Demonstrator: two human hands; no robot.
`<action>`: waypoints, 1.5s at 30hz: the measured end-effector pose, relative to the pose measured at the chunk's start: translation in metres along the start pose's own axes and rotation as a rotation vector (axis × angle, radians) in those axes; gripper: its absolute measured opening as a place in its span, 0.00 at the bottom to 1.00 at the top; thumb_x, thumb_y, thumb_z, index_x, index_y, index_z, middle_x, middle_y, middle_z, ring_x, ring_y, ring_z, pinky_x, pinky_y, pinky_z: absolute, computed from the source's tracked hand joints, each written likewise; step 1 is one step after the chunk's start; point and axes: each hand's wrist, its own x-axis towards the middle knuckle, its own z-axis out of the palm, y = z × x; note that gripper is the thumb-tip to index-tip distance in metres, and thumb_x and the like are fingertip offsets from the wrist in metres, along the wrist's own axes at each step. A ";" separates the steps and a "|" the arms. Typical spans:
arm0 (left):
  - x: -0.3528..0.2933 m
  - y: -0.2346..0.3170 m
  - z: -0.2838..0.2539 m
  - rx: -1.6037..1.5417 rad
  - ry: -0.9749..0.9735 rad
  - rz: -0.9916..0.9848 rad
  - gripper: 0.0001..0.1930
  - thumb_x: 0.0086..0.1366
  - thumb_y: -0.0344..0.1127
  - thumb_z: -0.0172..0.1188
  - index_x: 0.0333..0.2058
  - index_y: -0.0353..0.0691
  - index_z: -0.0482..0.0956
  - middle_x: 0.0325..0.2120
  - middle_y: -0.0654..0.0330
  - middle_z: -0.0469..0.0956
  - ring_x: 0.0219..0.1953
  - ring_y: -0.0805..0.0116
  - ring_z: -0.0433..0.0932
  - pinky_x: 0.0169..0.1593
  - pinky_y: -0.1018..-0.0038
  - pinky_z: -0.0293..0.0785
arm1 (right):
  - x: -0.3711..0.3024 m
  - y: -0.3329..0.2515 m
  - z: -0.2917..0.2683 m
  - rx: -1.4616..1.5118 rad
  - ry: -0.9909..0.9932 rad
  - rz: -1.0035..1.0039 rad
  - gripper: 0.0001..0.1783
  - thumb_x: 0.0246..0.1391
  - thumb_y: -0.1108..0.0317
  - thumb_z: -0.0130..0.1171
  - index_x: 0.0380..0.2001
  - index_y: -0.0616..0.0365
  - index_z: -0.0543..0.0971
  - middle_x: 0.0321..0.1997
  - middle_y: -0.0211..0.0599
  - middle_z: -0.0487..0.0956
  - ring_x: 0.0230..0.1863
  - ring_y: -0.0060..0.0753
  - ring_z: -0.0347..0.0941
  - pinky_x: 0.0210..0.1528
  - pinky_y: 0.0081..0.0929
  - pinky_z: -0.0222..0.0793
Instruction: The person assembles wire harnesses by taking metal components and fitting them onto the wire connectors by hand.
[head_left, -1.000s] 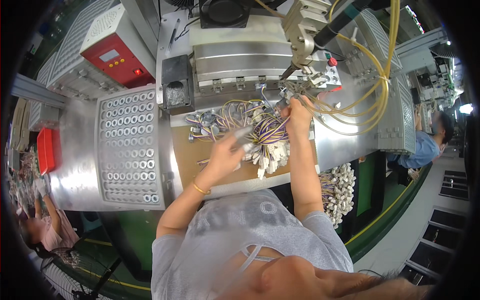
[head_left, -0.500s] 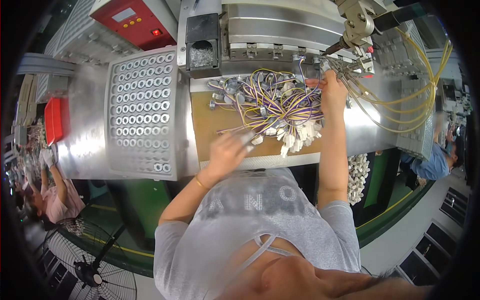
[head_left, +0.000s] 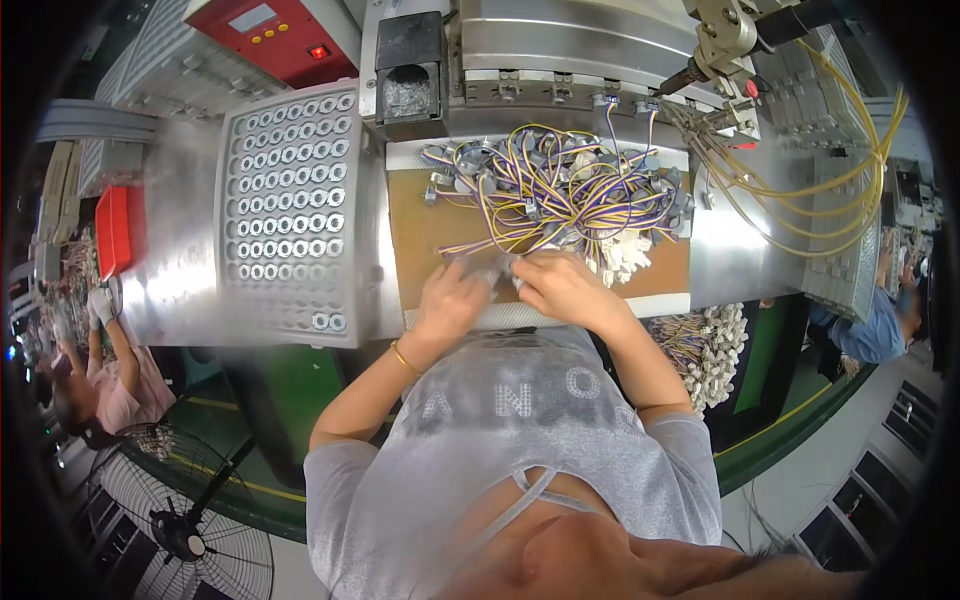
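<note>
Over the front edge of a brown mat (head_left: pixel 415 215), my two hands come together fingertip to fingertip. My left hand (head_left: pixel 452 305) is curled closed, its fingertips somewhat blurred. My right hand (head_left: pixel 568 287) has its fingers pinched against the left's fingertips; pale coverings show on some fingers. Whatever lies between them is too small and smeared to name. Just beyond is a tangled pile of purple, yellow and white wires (head_left: pixel 560 195) with round grey metal parts, and white plug connectors (head_left: pixel 622 255) at its near right side. Two wired parts sit in the metal fixture (head_left: pixel 565 88) behind.
A soldering-iron-like tip (head_left: pixel 682 80) on a jointed holder hangs at the fixture's right. Yellow tubes (head_left: pixel 850 215) loop nearby. At left stands a tray (head_left: pixel 350 240) of metal rings, with a black box (head_left: pixel 408 65) and red control unit (head_left: pixel 270 40) behind. More white connectors (head_left: pixel 715 355) hang below the table.
My right hand has come back from the fixture to meet my left hand at the mat's front. A second wired part now shows in the fixture where that hand was.
</note>
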 end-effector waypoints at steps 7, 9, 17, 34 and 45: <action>0.006 -0.002 -0.003 -0.128 0.047 -0.160 0.13 0.44 0.25 0.57 0.33 0.35 0.76 0.20 0.59 0.72 0.28 0.62 0.71 0.29 0.70 0.67 | 0.007 0.005 0.003 -0.061 0.094 -0.022 0.11 0.36 0.76 0.52 0.30 0.62 0.69 0.23 0.45 0.70 0.28 0.47 0.69 0.32 0.38 0.65; 0.020 0.006 -0.023 -0.498 0.198 -0.542 0.11 0.46 0.22 0.58 0.31 0.35 0.77 0.19 0.59 0.71 0.24 0.65 0.69 0.28 0.74 0.67 | 0.007 0.004 0.002 -0.048 0.056 -0.049 0.11 0.39 0.75 0.51 0.31 0.63 0.70 0.25 0.47 0.71 0.29 0.49 0.70 0.32 0.40 0.65; 0.051 0.025 -0.031 -0.373 0.430 -0.440 0.12 0.45 0.21 0.58 0.33 0.35 0.77 0.21 0.57 0.73 0.24 0.65 0.70 0.25 0.74 0.66 | -0.001 0.023 -0.012 0.210 0.036 0.054 0.13 0.36 0.80 0.50 0.32 0.63 0.73 0.27 0.46 0.73 0.31 0.48 0.70 0.34 0.34 0.67; 0.051 0.011 -0.105 -0.183 0.432 -0.209 0.14 0.39 0.18 0.58 0.29 0.35 0.79 0.15 0.58 0.71 0.16 0.67 0.66 0.21 0.75 0.61 | -0.002 0.032 -0.023 -0.011 0.323 -0.031 0.18 0.32 0.79 0.55 0.34 0.68 0.71 0.38 0.52 0.73 0.39 0.49 0.70 0.40 0.33 0.67; -0.011 -0.014 -0.102 -0.309 -0.468 -0.279 0.13 0.43 0.27 0.59 0.32 0.42 0.79 0.27 0.57 0.76 0.29 0.63 0.75 0.32 0.74 0.69 | 0.042 -0.023 -0.027 0.172 0.355 -0.091 0.13 0.32 0.81 0.51 0.28 0.66 0.72 0.23 0.44 0.70 0.24 0.40 0.67 0.26 0.31 0.64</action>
